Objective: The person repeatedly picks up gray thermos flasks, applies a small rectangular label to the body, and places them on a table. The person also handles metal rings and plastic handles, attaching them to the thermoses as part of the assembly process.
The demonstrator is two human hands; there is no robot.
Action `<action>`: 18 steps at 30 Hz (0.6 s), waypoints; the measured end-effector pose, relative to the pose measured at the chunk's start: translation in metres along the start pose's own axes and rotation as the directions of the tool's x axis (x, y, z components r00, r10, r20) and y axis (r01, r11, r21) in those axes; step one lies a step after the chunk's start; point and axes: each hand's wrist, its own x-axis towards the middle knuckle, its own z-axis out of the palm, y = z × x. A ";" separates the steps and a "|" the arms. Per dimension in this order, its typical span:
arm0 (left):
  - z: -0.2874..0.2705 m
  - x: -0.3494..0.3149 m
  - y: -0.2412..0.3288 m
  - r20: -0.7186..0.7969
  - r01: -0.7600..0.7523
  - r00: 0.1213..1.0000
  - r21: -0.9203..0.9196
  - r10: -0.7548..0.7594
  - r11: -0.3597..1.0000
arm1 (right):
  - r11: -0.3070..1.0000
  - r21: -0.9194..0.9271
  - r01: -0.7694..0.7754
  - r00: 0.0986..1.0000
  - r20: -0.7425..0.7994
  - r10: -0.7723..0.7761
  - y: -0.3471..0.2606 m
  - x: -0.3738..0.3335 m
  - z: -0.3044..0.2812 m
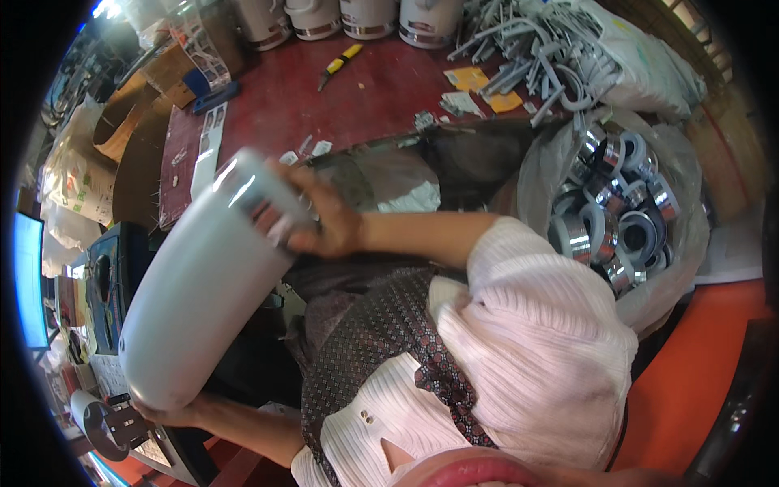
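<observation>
A large, smooth, pale grey rounded casing (199,284) with a shiny metallic band near its upper end is held tilted in front of my body, on the left. It resembles the body of a thermos jug. My right hand (329,215) grips its upper end by the band, fingers curled over the rim and slightly blurred. Beneath the lower end, my left hand (166,414) supports it, with most of the fingers hidden behind the casing.
On the dark red table (276,97) lies a yellow cutter knife (339,65). Several white jugs (430,20) line its far side. Grey plastic strips (527,53) pile at the back right. Nearby, a clear bag (682,243) holds several chrome-banded rings (604,227). A lit screen (31,280) stands at far left.
</observation>
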 end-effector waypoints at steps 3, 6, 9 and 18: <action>0.024 -0.019 0.031 0.351 -0.354 0.894 0.168 0.279 0.920 | 0.659 0.005 -0.752 0.603 0.408 0.685 0.037 -0.006 -0.014; 0.032 -0.027 0.054 0.674 -0.413 0.532 -0.322 0.512 0.852 | 0.508 -0.422 -0.751 0.212 0.575 0.790 0.070 -0.024 -0.016; 0.022 -0.011 0.069 0.705 -0.442 0.588 -0.130 0.396 0.888 | 0.766 -0.498 -0.406 0.541 0.545 0.641 0.057 -0.006 -0.079; 0.024 -0.010 0.034 0.448 -0.356 0.879 0.393 0.162 0.848 | -0.520 -0.629 -0.578 0.435 -0.776 0.456 0.062 0.025 -0.415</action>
